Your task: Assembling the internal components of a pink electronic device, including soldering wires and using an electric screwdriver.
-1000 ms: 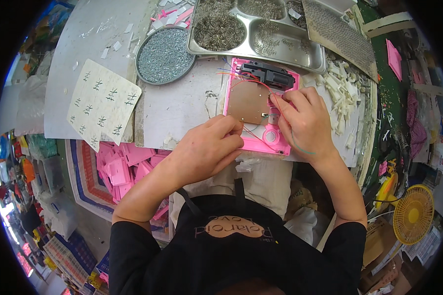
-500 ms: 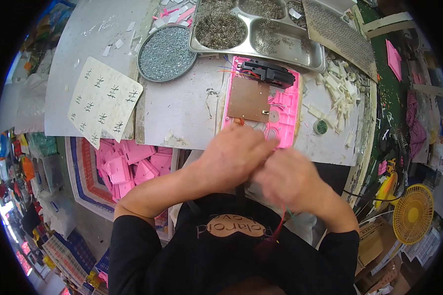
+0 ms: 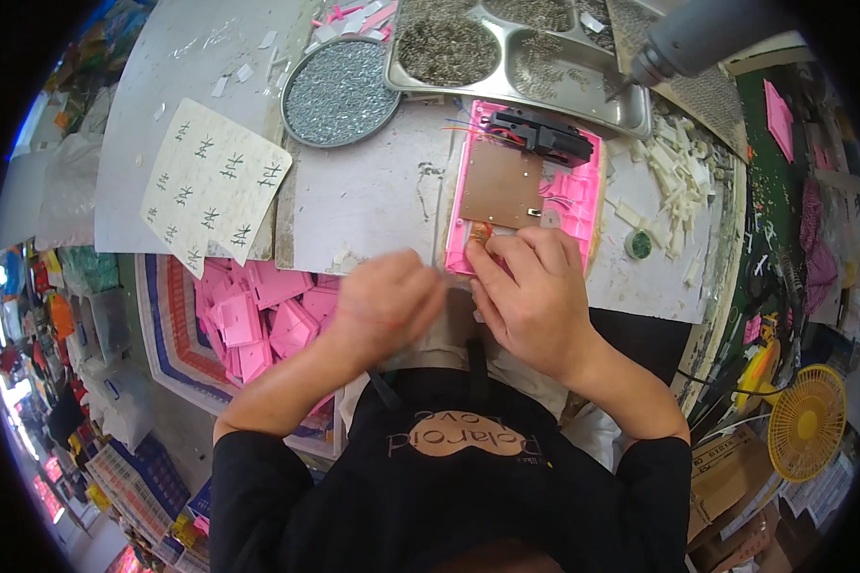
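A pink plastic housing (image 3: 588,181) lies on the table in front of me. In it are a brown circuit board (image 3: 502,186), a black mechanism (image 3: 540,134) at the far end, and thin wires. My right hand (image 3: 535,296) bends over the housing's near edge. Its fingertips close beside a small copper-coloured coil (image 3: 479,232); what they pinch is hidden. My left hand (image 3: 387,304) is curled and smeared by motion, left of the housing and over the table's near edge. Whatever it holds is too blurred to make out.
A grey electric screwdriver (image 3: 683,43) hangs at the upper right. Beyond the housing stand a round tray of screws (image 3: 339,95) and a metal compartment tray (image 3: 526,94) of small parts. White plastic pieces (image 3: 677,167) lie right. Pink parts (image 3: 244,320) fill a bin at lower left.
My hands have parted: the left moved left off the housing, while the right moved up onto its near edge. The screwdriver has come into view. The whole scene has shifted slightly right.
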A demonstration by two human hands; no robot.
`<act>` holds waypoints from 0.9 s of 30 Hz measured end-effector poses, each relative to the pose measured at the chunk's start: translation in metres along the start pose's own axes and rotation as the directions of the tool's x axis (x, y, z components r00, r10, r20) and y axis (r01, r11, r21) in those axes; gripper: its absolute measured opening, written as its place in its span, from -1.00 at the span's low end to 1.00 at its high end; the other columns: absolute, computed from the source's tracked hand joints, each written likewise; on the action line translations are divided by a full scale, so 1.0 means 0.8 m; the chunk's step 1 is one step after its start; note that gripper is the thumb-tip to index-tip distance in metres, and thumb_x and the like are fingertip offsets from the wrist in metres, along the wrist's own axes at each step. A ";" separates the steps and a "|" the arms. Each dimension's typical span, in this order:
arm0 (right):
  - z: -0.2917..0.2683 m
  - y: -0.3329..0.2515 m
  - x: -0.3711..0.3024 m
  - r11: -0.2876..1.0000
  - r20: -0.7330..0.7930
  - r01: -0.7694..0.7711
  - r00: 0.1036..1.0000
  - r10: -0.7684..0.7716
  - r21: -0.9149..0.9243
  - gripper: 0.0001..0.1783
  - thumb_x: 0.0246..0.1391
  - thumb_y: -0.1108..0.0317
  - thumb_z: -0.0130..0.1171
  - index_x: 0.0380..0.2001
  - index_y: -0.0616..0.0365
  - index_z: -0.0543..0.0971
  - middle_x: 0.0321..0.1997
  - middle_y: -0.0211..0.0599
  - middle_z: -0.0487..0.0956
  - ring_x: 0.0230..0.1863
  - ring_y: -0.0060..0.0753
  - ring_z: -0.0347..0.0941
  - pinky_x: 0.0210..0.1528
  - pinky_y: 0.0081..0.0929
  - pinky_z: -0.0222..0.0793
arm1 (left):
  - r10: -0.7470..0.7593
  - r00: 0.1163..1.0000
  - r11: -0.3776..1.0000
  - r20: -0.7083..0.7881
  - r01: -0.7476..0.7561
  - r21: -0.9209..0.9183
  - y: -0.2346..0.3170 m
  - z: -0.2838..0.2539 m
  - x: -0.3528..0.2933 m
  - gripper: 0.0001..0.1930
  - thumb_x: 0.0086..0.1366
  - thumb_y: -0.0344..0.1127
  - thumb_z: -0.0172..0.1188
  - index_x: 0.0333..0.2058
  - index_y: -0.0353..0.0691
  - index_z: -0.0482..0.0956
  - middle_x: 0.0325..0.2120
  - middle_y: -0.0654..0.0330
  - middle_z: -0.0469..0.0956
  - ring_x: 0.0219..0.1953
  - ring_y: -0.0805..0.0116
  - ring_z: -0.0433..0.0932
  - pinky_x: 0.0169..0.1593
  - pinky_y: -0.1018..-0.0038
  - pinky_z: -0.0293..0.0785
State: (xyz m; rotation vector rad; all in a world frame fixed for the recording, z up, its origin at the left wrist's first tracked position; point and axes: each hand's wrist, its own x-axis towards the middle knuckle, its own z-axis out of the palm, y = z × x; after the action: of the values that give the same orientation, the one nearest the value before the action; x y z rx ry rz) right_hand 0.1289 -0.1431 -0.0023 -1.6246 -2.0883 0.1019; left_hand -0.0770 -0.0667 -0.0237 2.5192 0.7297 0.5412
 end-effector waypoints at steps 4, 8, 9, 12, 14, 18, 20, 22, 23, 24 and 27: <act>-0.005 -0.009 0.005 0.998 0.029 -0.036 0.999 0.034 0.046 -0.57 -0.10 0.21 0.42 -0.14 0.18 0.66 -0.15 -0.37 0.56 -0.06 -0.24 0.41 0.03 -0.12 0.22 | 0.095 0.967 0.982 0.235 -0.051 -0.184 0.020 0.009 -0.019 -0.84 0.17 -0.38 0.34 -0.36 -0.20 0.52 -0.51 0.13 0.43 -0.45 0.05 0.53 -0.40 0.19 0.46; 0.008 -0.008 0.003 0.997 -0.003 -0.062 0.998 0.062 -0.038 -0.59 -0.13 0.17 0.44 -0.20 0.12 0.66 -0.15 -0.37 0.55 -0.06 -0.26 0.41 -0.03 -0.14 0.20 | 0.194 0.910 0.950 0.366 -0.082 -0.300 0.008 -0.034 0.010 -0.79 0.15 -0.33 0.39 -0.27 -0.19 0.56 -0.45 0.11 0.49 -0.40 0.04 0.57 -0.35 0.21 0.50; 0.006 -0.009 0.004 0.997 0.014 -0.076 0.997 0.076 -0.034 -0.60 -0.13 0.17 0.44 -0.21 0.10 0.65 -0.15 -0.38 0.55 -0.05 -0.26 0.41 -0.04 -0.15 0.20 | 0.210 0.911 0.937 0.356 -0.083 -0.339 0.001 -0.043 0.021 -0.77 0.15 -0.33 0.40 -0.26 -0.19 0.57 -0.44 0.11 0.51 -0.40 0.04 0.58 -0.35 0.21 0.51; -0.011 -0.016 0.005 0.996 0.071 -0.081 0.994 0.084 -0.044 -0.65 -0.13 0.19 0.45 -0.24 0.05 0.66 -0.21 -0.40 0.56 -0.10 -0.27 0.44 -0.04 -0.19 0.23 | 0.195 0.981 0.953 0.013 -0.186 -0.238 -0.016 -0.021 0.049 -0.79 0.16 -0.32 0.36 -0.23 -0.18 0.60 -0.41 0.15 0.50 -0.38 0.12 0.58 -0.34 0.25 0.53; -0.022 0.017 0.025 0.996 0.091 -0.043 0.995 0.036 0.076 -0.69 -0.11 0.20 0.45 -0.27 0.03 0.67 -0.27 -0.41 0.57 -0.15 -0.27 0.46 -0.04 -0.22 0.26 | 0.244 0.969 0.936 0.025 -0.229 -0.269 -0.037 -0.003 0.042 -0.75 0.15 -0.33 0.41 -0.18 -0.17 0.65 -0.39 0.17 0.52 -0.40 0.13 0.57 -0.34 0.26 0.53; -0.108 0.155 0.052 0.846 0.030 -0.369 0.921 0.388 0.385 -0.86 0.08 0.32 0.40 -0.32 0.12 0.71 -0.36 -0.35 0.66 -0.38 -0.46 0.55 -0.22 -0.42 0.47 | 0.269 0.961 0.911 0.055 -0.236 -0.338 -0.046 -0.006 0.043 -0.80 0.17 -0.31 0.43 -0.23 -0.16 0.66 -0.39 0.19 0.51 -0.39 0.16 0.58 -0.34 0.28 0.54; -0.151 0.274 0.101 0.724 -0.168 -0.421 0.792 0.587 0.547 -0.89 0.16 0.41 0.33 -0.32 0.24 0.71 -0.41 -0.48 0.63 -0.36 -0.68 0.49 -0.26 -0.60 0.44 | 0.281 0.957 0.901 0.074 -0.236 -0.363 -0.044 -0.004 0.051 -0.81 0.19 -0.31 0.43 -0.23 -0.16 0.66 -0.40 0.20 0.50 -0.39 0.16 0.58 -0.34 0.30 0.55; -0.189 0.356 0.167 0.777 -0.277 -0.470 0.748 0.603 0.419 -0.82 0.19 0.35 0.30 -0.28 0.27 0.71 -0.42 -0.45 0.65 -0.35 -0.63 0.52 -0.27 -0.58 0.41 | 0.288 0.951 0.894 0.111 -0.225 -0.388 -0.046 -0.006 0.058 -0.83 0.20 -0.31 0.42 -0.24 -0.15 0.66 -0.41 0.20 0.50 -0.39 0.17 0.58 -0.34 0.31 0.55; -0.182 0.385 0.212 0.855 -0.331 -0.416 0.796 0.508 0.311 -0.80 0.20 0.33 0.31 -0.25 0.26 0.71 -0.41 -0.49 0.64 -0.36 -0.67 0.49 -0.28 -0.60 0.38 | 0.284 0.951 0.892 0.123 -0.215 -0.398 -0.047 -0.009 0.058 -0.83 0.20 -0.31 0.42 -0.24 -0.15 0.66 -0.41 0.20 0.49 -0.39 0.17 0.58 -0.34 0.31 0.55; -0.179 0.404 0.256 0.915 -0.377 -0.360 0.833 0.404 0.184 -0.79 0.21 0.31 0.31 -0.22 0.26 0.71 -0.40 -0.53 0.62 -0.36 -0.71 0.46 -0.28 -0.62 0.35 | 0.290 0.948 0.884 0.129 -0.214 -0.416 -0.049 -0.010 0.060 -0.83 0.20 -0.31 0.41 -0.24 -0.15 0.66 -0.41 0.20 0.49 -0.40 0.17 0.58 -0.34 0.31 0.55; -0.150 0.456 0.377 0.990 -0.279 -0.104 0.952 0.128 0.098 -0.73 0.16 0.31 0.29 -0.15 0.25 0.72 -0.19 -0.28 0.73 -0.23 -0.45 0.56 -0.12 -0.46 0.46 | 0.300 0.941 0.862 0.156 -0.198 -0.466 -0.052 -0.008 0.063 -0.83 0.19 -0.33 0.42 -0.25 -0.15 0.68 -0.41 0.20 0.50 -0.40 0.18 0.58 -0.34 0.31 0.55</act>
State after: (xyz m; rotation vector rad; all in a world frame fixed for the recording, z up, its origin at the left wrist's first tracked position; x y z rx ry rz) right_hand 0.4521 0.2141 0.0751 -1.6068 -1.7501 -0.0070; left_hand -0.0572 -0.0039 -0.0282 2.1966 0.1612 0.4387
